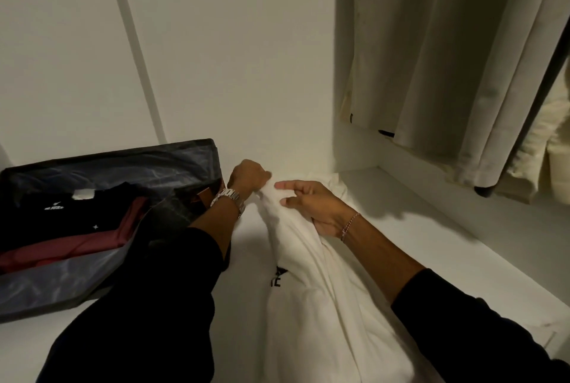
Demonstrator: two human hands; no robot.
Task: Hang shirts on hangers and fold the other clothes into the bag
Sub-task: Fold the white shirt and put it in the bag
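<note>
A white garment with a black print lies bunched on the white shelf. My left hand grips its far end in a fist. My right hand holds a fold of the same cloth lower down, with thumb and forefinger stretched out. To the left an open dark fabric bag holds a folded black shirt on top of a folded maroon garment.
Pale shirts hang at the upper right, reaching down almost to the shelf. A cream garment hangs at the far right behind a dark pole. White wall panels rise behind the bag.
</note>
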